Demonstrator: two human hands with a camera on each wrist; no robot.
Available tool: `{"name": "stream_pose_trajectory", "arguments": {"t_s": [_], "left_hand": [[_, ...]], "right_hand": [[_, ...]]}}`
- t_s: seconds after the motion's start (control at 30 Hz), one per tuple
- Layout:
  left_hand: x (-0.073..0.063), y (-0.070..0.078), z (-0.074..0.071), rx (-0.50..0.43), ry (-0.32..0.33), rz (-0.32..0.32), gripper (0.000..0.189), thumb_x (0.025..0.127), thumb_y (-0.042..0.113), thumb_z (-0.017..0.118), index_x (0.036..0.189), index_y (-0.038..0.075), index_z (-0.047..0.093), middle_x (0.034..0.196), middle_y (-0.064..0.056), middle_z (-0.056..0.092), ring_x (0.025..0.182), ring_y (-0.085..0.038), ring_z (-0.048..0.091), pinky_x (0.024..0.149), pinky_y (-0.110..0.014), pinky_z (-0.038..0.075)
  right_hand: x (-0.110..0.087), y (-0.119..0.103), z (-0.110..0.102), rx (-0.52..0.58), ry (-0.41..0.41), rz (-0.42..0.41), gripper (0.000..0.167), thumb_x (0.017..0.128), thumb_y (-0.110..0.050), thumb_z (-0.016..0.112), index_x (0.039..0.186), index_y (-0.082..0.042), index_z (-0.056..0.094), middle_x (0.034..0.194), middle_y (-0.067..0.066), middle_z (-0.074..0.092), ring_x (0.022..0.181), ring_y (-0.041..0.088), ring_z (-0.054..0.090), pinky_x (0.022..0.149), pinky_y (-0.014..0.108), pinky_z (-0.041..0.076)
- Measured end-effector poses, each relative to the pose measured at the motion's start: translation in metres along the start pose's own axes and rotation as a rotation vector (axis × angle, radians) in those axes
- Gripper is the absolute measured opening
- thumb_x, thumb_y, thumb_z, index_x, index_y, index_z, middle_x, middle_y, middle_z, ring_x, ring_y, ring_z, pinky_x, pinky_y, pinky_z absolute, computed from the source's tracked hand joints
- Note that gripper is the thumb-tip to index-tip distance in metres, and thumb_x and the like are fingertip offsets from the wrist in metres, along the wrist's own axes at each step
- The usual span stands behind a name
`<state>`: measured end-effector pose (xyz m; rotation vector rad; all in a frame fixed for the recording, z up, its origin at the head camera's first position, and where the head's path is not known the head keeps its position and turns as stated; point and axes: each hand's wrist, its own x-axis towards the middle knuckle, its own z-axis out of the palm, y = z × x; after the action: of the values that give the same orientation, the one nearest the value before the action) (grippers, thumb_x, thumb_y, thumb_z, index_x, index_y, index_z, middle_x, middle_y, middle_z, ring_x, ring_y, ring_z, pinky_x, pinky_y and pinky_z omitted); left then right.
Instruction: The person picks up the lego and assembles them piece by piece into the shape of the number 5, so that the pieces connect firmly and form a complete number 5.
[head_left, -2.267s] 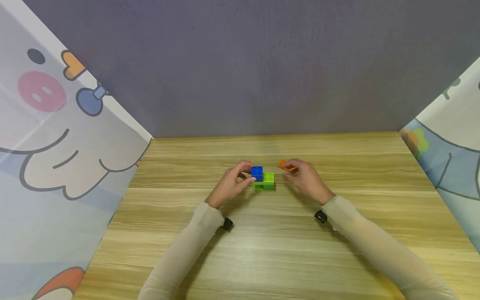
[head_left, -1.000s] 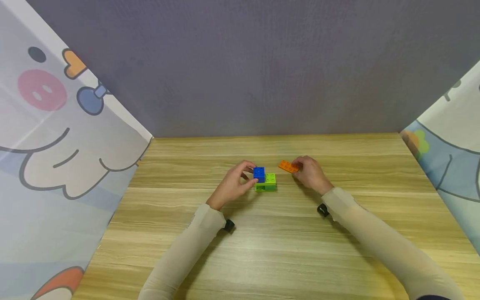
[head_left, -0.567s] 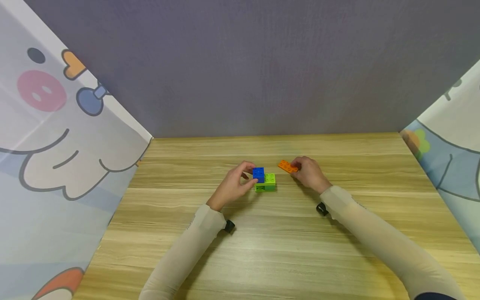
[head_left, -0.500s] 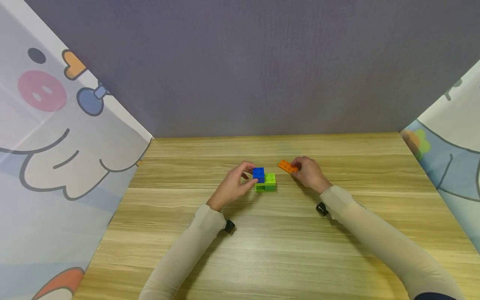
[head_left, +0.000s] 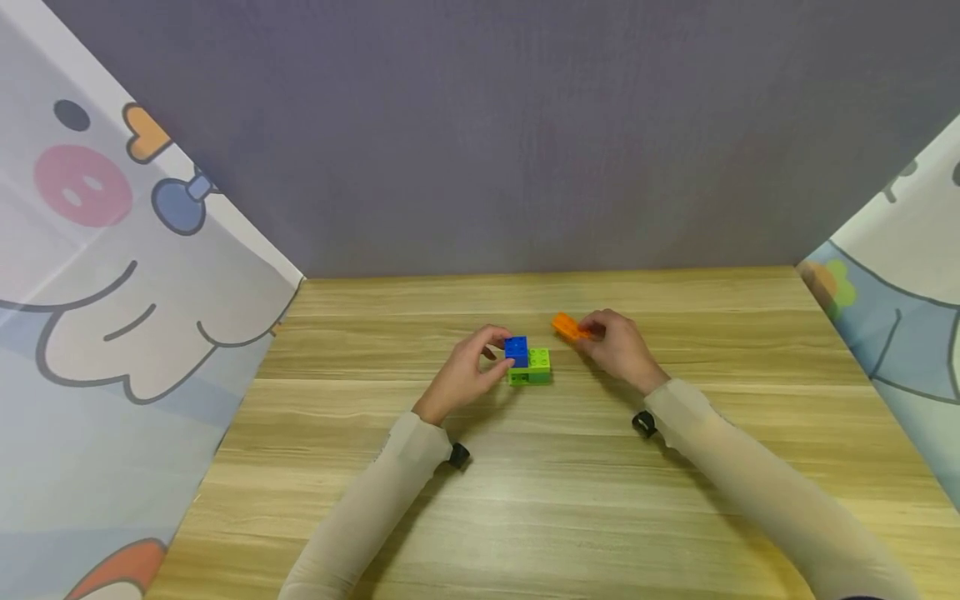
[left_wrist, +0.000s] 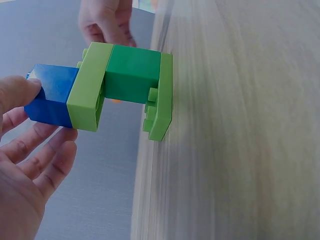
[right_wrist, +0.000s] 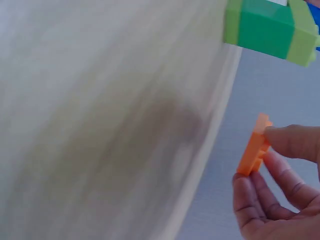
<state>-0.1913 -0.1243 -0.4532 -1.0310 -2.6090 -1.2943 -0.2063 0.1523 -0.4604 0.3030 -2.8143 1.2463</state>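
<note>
A stack of toy building bricks stands on the table, with a blue brick (head_left: 516,348) on top. Under it come a light-green brick (left_wrist: 90,90), a darker green brick (left_wrist: 131,74) and a light-green base plate (left_wrist: 165,100), as the left wrist view shows. My left hand (head_left: 465,371) holds the blue brick between thumb and fingers. To the right of the stack and apart from it, my right hand (head_left: 618,348) pinches a flat orange brick (right_wrist: 254,145) by one end. This orange piece is tilted, and its studs face the thumb in the right wrist view.
The wooden table (head_left: 540,500) reaches back to a grey upright panel (head_left: 525,142). Cartoon-printed panels (head_left: 180,308) flank it at left and right. A small black device (head_left: 458,455) sits at the left wrist and another black device (head_left: 643,424) at the right.
My right hand has shifted its hold to the orange brick's right end, and the brick now tilts differently, slightly farther back. My left hand and the stack have stayed nearly in place.
</note>
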Motion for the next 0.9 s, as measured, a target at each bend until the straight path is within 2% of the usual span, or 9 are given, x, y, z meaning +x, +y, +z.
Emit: {"name": "stream_pose_trajectory", "arguments": {"t_s": [0.07,0.27,0.47,0.6,0.77,0.9], "left_hand": [[0.000,0.000,0.000,-0.001,0.002,-0.002,0.033,0.092,0.015,0.064,0.122,0.013,0.052,0.112,0.002,0.058,0.100,-0.011,0.055,0.077,-0.033,0.052],[0.000,0.000,0.001,-0.013,-0.001,-0.007,0.032,0.092,0.014,0.064,0.122,0.012,0.051,0.112,0.000,0.058,0.100,-0.020,0.057,0.078,-0.036,0.052],[0.000,0.000,0.000,-0.012,-0.008,-0.016,0.033,0.092,0.015,0.063,0.122,0.012,0.051,0.113,-0.002,0.058,0.101,-0.021,0.057,0.078,-0.037,0.053],[0.001,0.000,0.001,-0.007,-0.007,-0.016,0.033,0.092,0.015,0.063,0.123,0.013,0.051,0.113,-0.001,0.058,0.101,-0.018,0.057,0.077,-0.034,0.052],[0.001,0.000,0.001,-0.002,0.000,-0.019,0.034,0.092,0.014,0.064,0.123,0.014,0.051,0.113,0.002,0.058,0.100,-0.015,0.056,0.076,-0.031,0.052],[0.000,-0.001,0.000,-0.009,0.001,-0.018,0.035,0.092,0.014,0.064,0.124,0.013,0.050,0.112,0.001,0.057,0.100,-0.018,0.057,0.076,-0.029,0.052]], "right_hand": [[-0.002,-0.004,-0.002,0.030,0.019,-0.040,0.022,0.083,-0.005,0.072,0.104,-0.002,0.065,0.102,0.013,0.061,0.092,0.029,0.058,0.081,0.042,0.050],[-0.007,-0.018,-0.010,0.074,0.056,-0.146,0.019,0.084,-0.007,0.072,0.103,-0.006,0.067,0.099,0.007,0.062,0.089,0.025,0.058,0.082,0.042,0.049],[-0.011,-0.029,-0.013,0.079,0.050,-0.176,0.018,0.085,-0.011,0.072,0.102,-0.007,0.068,0.100,0.006,0.064,0.091,0.029,0.059,0.082,0.046,0.049],[-0.013,-0.033,-0.015,0.091,0.073,-0.214,0.017,0.084,-0.013,0.074,0.099,-0.009,0.070,0.100,0.004,0.065,0.091,0.027,0.059,0.082,0.047,0.049],[-0.016,-0.038,-0.016,0.097,0.111,-0.296,0.014,0.081,-0.013,0.077,0.094,-0.012,0.072,0.098,-0.001,0.065,0.088,0.023,0.059,0.078,0.039,0.049],[-0.018,-0.044,-0.018,0.096,0.119,-0.339,0.015,0.079,-0.011,0.078,0.092,-0.014,0.072,0.098,-0.004,0.065,0.087,0.018,0.059,0.077,0.035,0.050]]}}
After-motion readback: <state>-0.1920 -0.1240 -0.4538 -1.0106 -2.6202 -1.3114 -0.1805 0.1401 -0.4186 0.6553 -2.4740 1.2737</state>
